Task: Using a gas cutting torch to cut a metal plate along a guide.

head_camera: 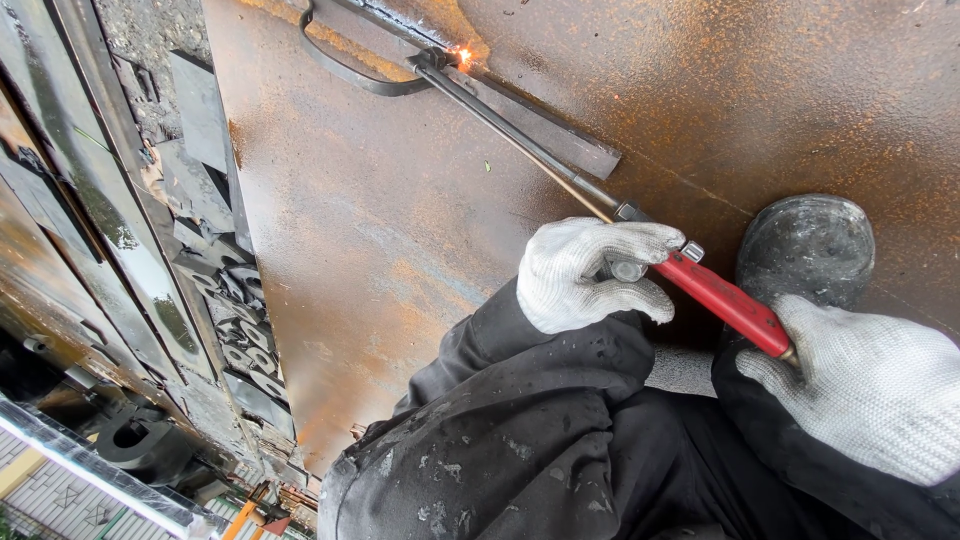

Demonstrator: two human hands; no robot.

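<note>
I hold a long cutting torch (530, 150) with a red handle (722, 300). My left hand (592, 270), in a white knit glove, grips it near the valve where the metal tubes meet the handle. My right hand (872, 385), also gloved, closes on the rear end of the red handle. The torch tip (440, 60) touches a rusty steel plate (400, 230), and orange sparks (463, 55) glow there. A cut line runs across the plate beside a dark steel strip (560, 135).
A black boot toe (805, 248) rests on the plate next to the torch handle. My dark, spattered trousers (500, 440) fill the bottom. Several small cut metal pieces (235, 290) and steel beams (90, 200) lie left of the plate's edge.
</note>
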